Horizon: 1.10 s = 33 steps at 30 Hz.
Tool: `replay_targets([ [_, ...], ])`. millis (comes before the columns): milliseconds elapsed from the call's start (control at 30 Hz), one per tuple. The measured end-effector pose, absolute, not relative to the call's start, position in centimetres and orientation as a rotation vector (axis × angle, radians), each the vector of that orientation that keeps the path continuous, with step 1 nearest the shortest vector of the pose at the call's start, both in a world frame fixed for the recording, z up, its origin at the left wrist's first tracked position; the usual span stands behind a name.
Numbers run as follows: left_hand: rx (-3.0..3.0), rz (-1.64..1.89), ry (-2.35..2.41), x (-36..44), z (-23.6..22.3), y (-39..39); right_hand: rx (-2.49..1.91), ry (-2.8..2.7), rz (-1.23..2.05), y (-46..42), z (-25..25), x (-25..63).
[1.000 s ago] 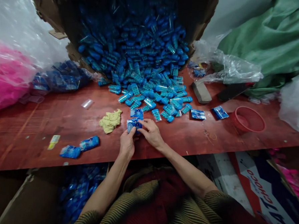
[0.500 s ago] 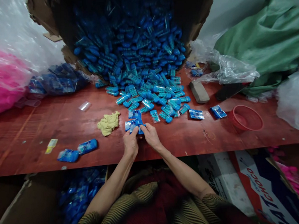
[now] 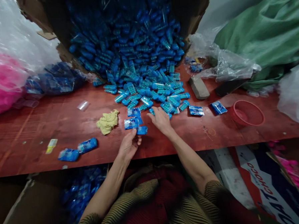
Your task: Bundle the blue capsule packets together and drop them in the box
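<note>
My left hand [image 3: 129, 143] is near the table's front edge, thumb and fingers closed on a small blue printed plastic sleeve [image 3: 142, 130]. More flat blue sleeves [image 3: 131, 123] lie just beyond its thumb. My right hand [image 3: 161, 120] reaches palm down over the near edge of a pile of small clear containers with blue caps [image 3: 146, 101]. Its thumb stands apart from the fingers, with one blue-capped container [image 3: 151, 111] partly covered beneath them. Whether the fingers press on that container is hidden.
A large torn cardboard box [image 3: 196, 12] spills containers onto the red table [image 3: 72, 126]. A yellow cloth [image 3: 108, 122] and two blue wrapped packs [image 3: 87, 145] lie left. To the right are a grey block [image 3: 199, 88], blue packets [image 3: 196, 110] and a red basket [image 3: 247, 113].
Both hands pinched the blue sleeve together half a second ago. My right hand has let go and moved up and right to the containers; my left hand keeps the sleeve.
</note>
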<state>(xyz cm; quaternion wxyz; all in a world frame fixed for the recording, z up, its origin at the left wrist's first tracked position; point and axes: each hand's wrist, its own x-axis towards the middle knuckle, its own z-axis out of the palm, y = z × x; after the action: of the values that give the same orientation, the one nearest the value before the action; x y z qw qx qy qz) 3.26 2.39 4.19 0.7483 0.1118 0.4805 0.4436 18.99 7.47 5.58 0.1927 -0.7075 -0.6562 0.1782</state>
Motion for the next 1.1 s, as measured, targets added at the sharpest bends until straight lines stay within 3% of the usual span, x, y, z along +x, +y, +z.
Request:
replay_targets([
  [100, 0.132, 0.928, 1.06, 3.5, 4.7, 2.0, -2.202, -1.97, 0.387, 9.3, 5.3, 19.0],
  [233, 0.004, 0.895, 1.059, 3.7, 5.3, 1.7, -2.128, -2.008, 0.477, 9.8, 4.8, 19.4],
  [433, -0.104, 0.914, 1.06, 4.0, 5.0, 1.6, -1.452, -1.188, 1.397, 6.5, 5.5, 21.6],
  [533, -0.091, 0.936, 1.064, 4.2, 5.0, 1.5, -1.097, -0.893, 1.589, 4.3, 6.2, 21.5],
  [1100, 0.002, 0.986, 1.022, 4.2, 4.5, 0.7, -1.036, -0.961, 1.454, 1.0, 7.0, 20.9],
])
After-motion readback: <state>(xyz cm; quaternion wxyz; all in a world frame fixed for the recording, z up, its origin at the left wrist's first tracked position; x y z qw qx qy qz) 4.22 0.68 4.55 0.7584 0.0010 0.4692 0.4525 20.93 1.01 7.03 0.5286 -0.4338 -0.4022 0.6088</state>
